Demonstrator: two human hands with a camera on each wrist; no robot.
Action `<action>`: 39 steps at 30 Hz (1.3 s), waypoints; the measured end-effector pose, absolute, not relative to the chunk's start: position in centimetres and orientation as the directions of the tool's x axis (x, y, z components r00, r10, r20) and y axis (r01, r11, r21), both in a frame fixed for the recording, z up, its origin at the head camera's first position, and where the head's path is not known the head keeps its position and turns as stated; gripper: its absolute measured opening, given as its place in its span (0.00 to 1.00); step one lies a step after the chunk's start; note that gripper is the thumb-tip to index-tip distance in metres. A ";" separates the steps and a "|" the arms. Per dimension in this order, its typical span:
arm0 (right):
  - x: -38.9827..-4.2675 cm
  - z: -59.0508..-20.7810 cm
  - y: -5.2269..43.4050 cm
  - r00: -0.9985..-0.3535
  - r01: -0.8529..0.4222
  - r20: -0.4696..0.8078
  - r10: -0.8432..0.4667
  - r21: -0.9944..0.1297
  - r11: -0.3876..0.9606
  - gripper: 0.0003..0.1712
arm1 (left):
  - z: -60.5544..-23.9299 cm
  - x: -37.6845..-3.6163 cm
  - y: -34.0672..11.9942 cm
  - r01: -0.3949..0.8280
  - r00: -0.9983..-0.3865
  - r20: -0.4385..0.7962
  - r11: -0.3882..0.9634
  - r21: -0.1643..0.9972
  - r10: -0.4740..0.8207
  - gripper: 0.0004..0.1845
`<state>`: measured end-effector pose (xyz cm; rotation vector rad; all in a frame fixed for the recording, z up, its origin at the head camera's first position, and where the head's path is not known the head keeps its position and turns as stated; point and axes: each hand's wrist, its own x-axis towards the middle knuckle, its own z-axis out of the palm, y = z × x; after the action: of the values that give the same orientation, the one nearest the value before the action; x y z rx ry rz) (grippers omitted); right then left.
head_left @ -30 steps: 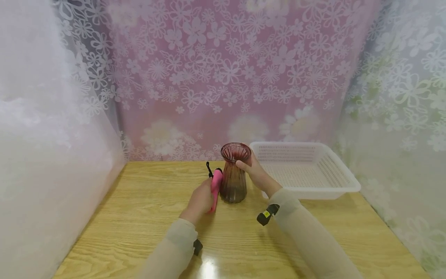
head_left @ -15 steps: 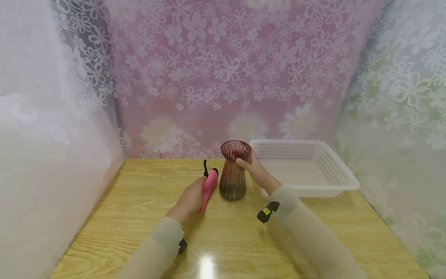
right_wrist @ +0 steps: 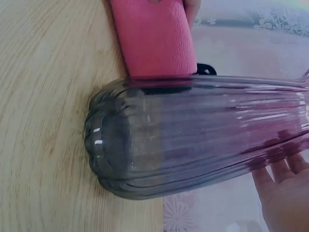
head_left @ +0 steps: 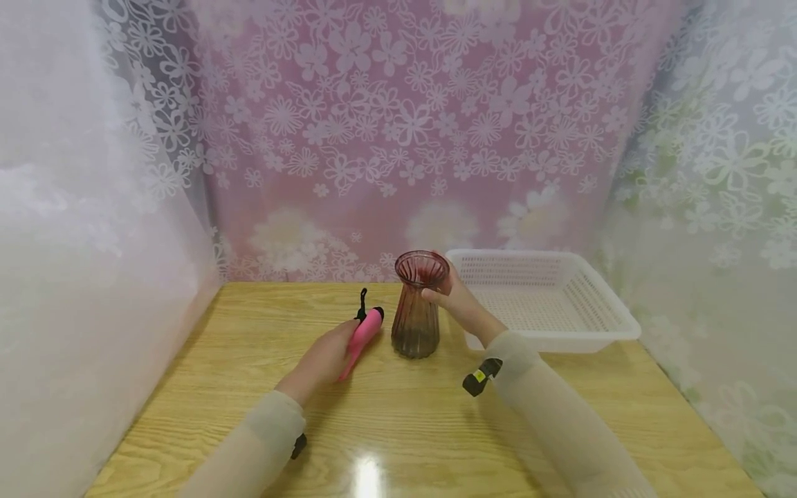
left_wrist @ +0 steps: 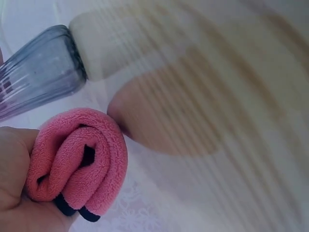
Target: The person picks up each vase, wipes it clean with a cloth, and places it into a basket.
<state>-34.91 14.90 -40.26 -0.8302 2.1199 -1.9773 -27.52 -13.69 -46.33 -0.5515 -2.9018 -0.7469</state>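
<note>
My left hand (head_left: 320, 360) grips a rolled pink towel (head_left: 364, 333) with black edging and a black loop at its far end. The left wrist view looks at the coiled end of the towel's plush cloth (left_wrist: 115, 150). To its right, a ribbed glass vase (head_left: 416, 321) stands upright on the table, purple-red at the flared top and grey toward the base. My right hand (head_left: 461, 308) holds this vase at its neck, thumb on the near side, several fingers hidden behind the glass. In the head view a small gap separates towel and vase.
A white perforated plastic basket (head_left: 560, 342) sits at the back right, just beyond my right forearm. The wooden table (head_left: 398, 422) ends at a pink floral curtain (head_left: 398, 138) behind, with pale sheets hanging on both sides.
My left hand has moved left and slightly toward me with the pink towel, away from the vase. The right hand and the vase stay nearly in place.
</note>
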 end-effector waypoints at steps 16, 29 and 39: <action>-34.4 -40.1 14.8 -0.875 -0.317 0.182 -0.449 -0.916 0.247 0.49 | -46.4 -27.3 -18.5 0.431 -0.897 0.254 0.847 0.311 0.363 0.31; -33.4 -38.2 14.3 -0.853 -0.365 0.180 -0.491 -0.877 0.312 0.46 | -46.6 -27.4 -22.1 0.371 -0.918 0.213 0.916 0.151 0.336 0.31; -33.3 -37.5 14.0 -0.841 -0.393 0.184 -0.509 -0.855 0.339 0.39 | -46.8 -27.2 -23.8 0.315 -0.909 0.271 0.948 -0.046 0.316 0.30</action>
<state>-33.27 14.05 -37.48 -0.8377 2.4735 -1.5284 -27.16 -23.80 -46.84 -0.4667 -2.8248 0.0023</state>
